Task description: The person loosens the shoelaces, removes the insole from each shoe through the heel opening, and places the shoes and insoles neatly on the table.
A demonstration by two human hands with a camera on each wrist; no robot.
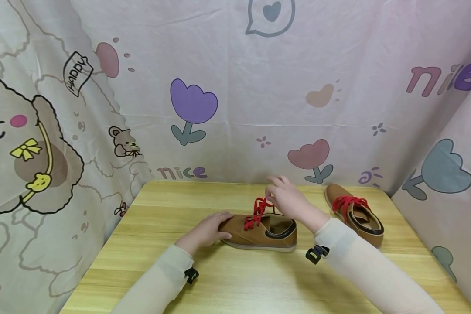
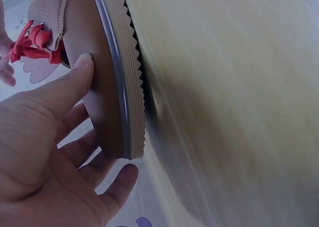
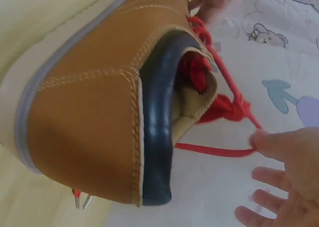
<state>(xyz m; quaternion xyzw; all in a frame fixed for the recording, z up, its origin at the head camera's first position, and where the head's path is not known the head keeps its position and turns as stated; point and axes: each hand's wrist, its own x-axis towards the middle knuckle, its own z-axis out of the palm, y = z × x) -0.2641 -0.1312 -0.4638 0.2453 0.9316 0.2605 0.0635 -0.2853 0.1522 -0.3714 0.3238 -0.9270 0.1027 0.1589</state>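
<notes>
A brown lace-up shoe [image 1: 239,233] stands on the table in the head view, toe to the left, its collar open at the right. My left hand [image 1: 206,231] holds the toe; in the left wrist view the thumb lies on one side [image 2: 94,102] and the fingers reach round the other. Above the shoe's opening, my right hand [image 1: 290,200] pinches a red shoelace [image 1: 261,207] and pulls it up from the eyelets. The right wrist view shows the lace strand [image 3: 214,150] drawn out to thumb and fingertip, with the other fingers apart.
The matching brown shoe [image 1: 370,235], with red laces [image 1: 349,202], stands at the table's right back, beyond my right forearm. A printed curtain [image 1: 235,96] hangs along the back and both sides of the wooden table [image 1: 235,283].
</notes>
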